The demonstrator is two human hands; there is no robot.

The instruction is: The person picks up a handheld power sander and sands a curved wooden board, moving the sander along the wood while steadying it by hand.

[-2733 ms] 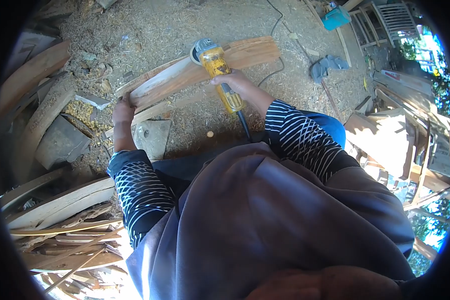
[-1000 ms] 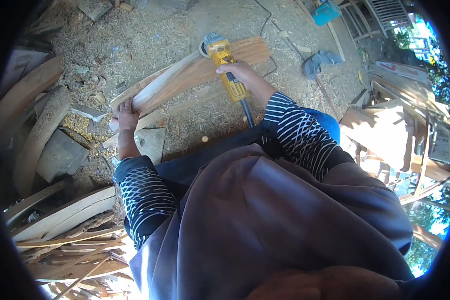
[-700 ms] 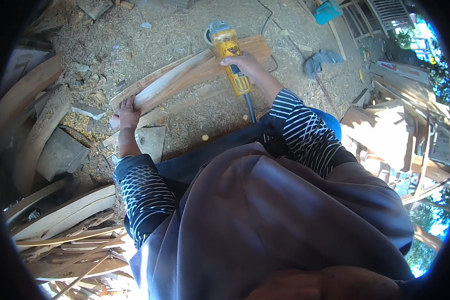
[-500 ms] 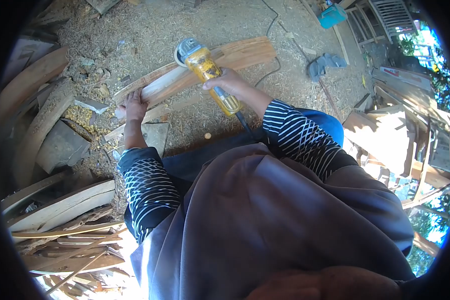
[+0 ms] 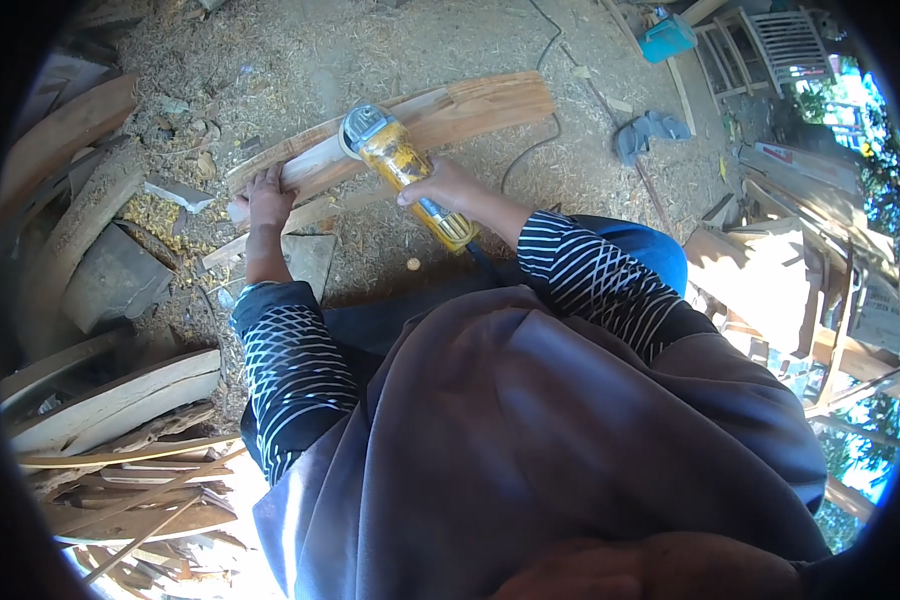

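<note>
A curved wooden board (image 5: 490,108) lies across the ground in front of me, with a paler strip along the left part of its top. My right hand (image 5: 442,187) is wrapped round the yellow body of an angle grinder (image 5: 395,152). The grinder's head and disc meet the board near its middle, but I cannot tell how firmly they touch. At the board's left end, my left hand (image 5: 268,197) holds it, fingers laid over the top and thumb out of sight.
Wood shavings cover the ground. Curved timbers (image 5: 120,410) and offcuts are piled at the left, with more wood (image 5: 760,270) at the right. A dark cable (image 5: 545,140) runs behind the board. A grey cloth (image 5: 650,135) and a teal container (image 5: 668,38) lie farther off.
The grinder has shifted a little left and down along the board, my right hand moving with it. My left hand stays at the board's left end.
</note>
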